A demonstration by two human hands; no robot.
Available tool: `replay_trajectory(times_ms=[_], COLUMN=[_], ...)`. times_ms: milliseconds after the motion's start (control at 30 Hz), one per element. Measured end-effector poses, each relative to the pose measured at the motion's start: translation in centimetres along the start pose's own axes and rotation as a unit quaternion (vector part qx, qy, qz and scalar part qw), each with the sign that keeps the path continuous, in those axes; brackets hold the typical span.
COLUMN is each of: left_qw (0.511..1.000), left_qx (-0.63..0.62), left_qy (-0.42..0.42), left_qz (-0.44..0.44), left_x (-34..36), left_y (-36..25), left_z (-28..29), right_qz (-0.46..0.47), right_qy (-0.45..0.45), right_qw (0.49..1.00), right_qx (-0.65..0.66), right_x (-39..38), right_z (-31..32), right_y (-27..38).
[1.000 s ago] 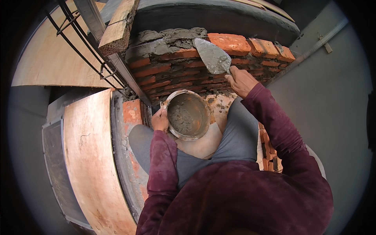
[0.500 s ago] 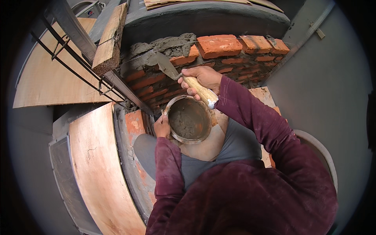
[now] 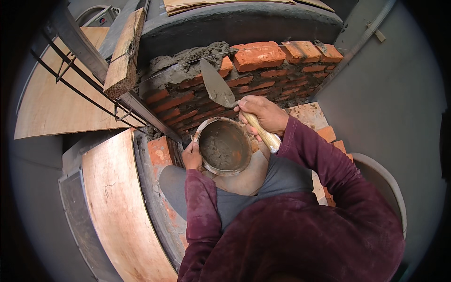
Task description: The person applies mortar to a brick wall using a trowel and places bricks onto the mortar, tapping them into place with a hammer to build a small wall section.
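My right hand [image 3: 258, 115] is closed around the wooden handle [image 3: 265, 134] of a trowel, whose mortar-smeared blade [image 3: 217, 87] points up and left before the brick wall [image 3: 257, 55]. Grey mortar [image 3: 176, 66] lies lumpy on the wall's left part, and a thin string runs along its top. My left hand [image 3: 191, 157] grips the rim of a round bucket [image 3: 199, 130] held between my legs, with some wet mortar inside.
A plywood sheet [image 3: 108, 197] lies along my left. Steel rebar [image 3: 63, 70], a metal post and a rough wooden plank [image 3: 123, 54] stand at upper left. A grey wall [image 3: 394, 103] is on the right, with bricks [image 3: 326, 134] and a large tub [image 3: 390, 183] beside me.
Since a second ago my right hand has moved left and turned the trowel to point up-left; over the last half second it dropped slightly rightward. My left hand stays on the bucket.
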State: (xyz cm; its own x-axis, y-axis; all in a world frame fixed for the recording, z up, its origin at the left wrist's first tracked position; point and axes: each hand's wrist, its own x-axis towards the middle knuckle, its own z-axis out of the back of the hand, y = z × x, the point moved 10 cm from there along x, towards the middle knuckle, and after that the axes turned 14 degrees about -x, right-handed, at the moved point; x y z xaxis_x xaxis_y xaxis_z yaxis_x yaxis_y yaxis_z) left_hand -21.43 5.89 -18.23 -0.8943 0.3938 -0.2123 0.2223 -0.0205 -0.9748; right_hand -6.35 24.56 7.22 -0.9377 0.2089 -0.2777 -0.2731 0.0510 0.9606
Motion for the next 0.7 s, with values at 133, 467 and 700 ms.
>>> replay_trajectory(times_ms=[133, 467, 700], left_qw=[1.0, 1.0, 0.999], left_qx=[0.013, 0.015, 0.024], left_qy=[0.003, 0.005, -0.015], left_qz=[-0.01, 0.01, -0.029], left_x=[0.4, -0.7, -0.5], left_y=[-0.5, -1.9, -1.2], left_z=[0.0, -1.1, 0.5], right_qz=[-0.032, -0.06, -0.025], right_qy=[0.01, 0.001, 0.025], right_qw=[0.999, 0.994, 0.963], right_qx=[0.007, 0.092, 0.267], right_x=[1.6, 1.3, -0.2], right_z=[0.5, 8.2, 8.2], right_y=[-0.4, -1.5, -2.7])
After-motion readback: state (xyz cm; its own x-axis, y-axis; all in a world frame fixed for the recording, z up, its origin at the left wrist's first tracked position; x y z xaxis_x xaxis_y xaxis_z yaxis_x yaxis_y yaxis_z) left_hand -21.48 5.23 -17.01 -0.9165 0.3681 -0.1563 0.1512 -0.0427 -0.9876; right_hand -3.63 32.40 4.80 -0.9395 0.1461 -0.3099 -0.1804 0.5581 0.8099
